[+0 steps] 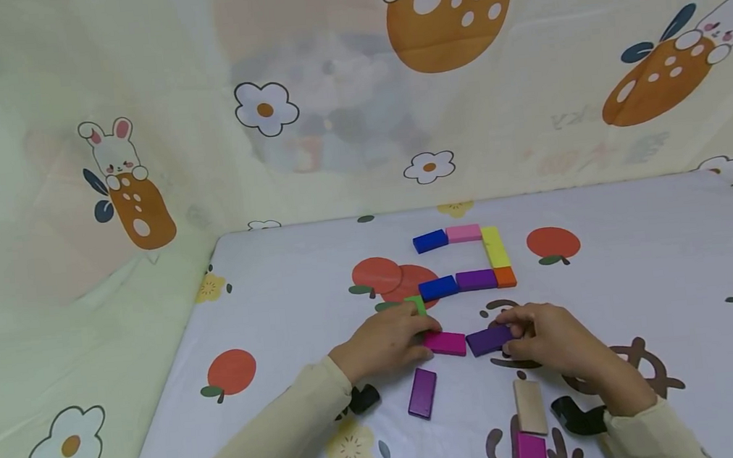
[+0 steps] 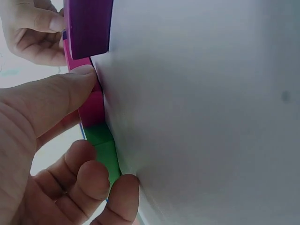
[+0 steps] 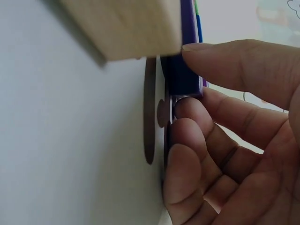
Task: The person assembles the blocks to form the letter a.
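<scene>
In the head view, my left hand [image 1: 386,340] pinches the left end of a magenta block [image 1: 446,343], thumb on the near side. Its fingers partly cover a green block [image 1: 417,304] just behind. My right hand [image 1: 555,336] holds the right end of a dark purple block [image 1: 487,340] between thumb and fingers; the right wrist view shows the thumb on this purple block [image 3: 185,77]. The two held blocks lie almost end to end on the cloth. Behind them runs a row of blue [image 1: 438,288], purple [image 1: 476,280] and orange [image 1: 505,277] blocks.
A yellow block [image 1: 495,247] joins the orange one to a pink block [image 1: 463,233] and a blue block [image 1: 430,241] at the back. Nearer lie a loose violet block [image 1: 423,393], a beige block [image 1: 530,407] and another magenta block [image 1: 531,451]. A patterned curtain [image 1: 337,188] hangs behind.
</scene>
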`<state>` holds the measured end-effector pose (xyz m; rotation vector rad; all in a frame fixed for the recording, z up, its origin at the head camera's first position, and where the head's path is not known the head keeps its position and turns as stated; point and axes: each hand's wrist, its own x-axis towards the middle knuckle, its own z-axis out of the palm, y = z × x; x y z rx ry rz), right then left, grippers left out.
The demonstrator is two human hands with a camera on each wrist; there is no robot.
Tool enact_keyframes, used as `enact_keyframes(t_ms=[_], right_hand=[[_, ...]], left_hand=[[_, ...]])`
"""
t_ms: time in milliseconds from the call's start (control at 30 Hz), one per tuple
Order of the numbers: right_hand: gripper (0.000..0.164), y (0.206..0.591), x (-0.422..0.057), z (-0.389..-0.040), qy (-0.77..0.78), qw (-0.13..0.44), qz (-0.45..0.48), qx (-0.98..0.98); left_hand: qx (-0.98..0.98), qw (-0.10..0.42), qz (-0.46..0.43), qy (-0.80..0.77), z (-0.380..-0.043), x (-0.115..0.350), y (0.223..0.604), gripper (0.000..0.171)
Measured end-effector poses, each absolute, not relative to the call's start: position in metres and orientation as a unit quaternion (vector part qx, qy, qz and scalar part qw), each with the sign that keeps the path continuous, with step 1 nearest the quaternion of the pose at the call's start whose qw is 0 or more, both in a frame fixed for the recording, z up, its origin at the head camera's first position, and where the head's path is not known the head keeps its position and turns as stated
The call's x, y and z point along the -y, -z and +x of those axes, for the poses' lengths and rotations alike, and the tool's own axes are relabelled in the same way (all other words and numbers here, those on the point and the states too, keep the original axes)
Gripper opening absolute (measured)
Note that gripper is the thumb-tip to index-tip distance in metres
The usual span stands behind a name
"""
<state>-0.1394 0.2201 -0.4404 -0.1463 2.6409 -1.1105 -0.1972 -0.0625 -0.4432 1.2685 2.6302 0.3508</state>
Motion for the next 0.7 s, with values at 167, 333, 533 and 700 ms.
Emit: enact_keyframes(t_ms=[167, 333, 533, 700], right_hand=[[0.039, 0.4420, -0.2201, -0.1371, 0.377, 0.130, -0.044, -0.916], [0.038, 0.4429, -0.2216, -0.1364, 0.377, 0.128, -0.048, -0.916], [0.037, 0.4427, -0.2227, -0.1366, 0.380, 0.141, -0.041, -0.913], [0.036, 0.4420, -0.2244, -0.1373, 0.383, 0.146, -0.045, -0.911]], left_hand=[[-0.887, 0.100, 0.435, -0.121, -0.1982, 0.0627, 0.4434, 0.037], [-0.885, 0.103, 0.437, -0.122, -0.1997, 0.0634, 0.4428, 0.037], [-0.885, 0.105, 0.438, -0.123, -0.2007, 0.0635, 0.4424, 0.037], [-0.885, 0.101, 0.438, -0.123, -0.2017, 0.0638, 0.4425, 0.037]])
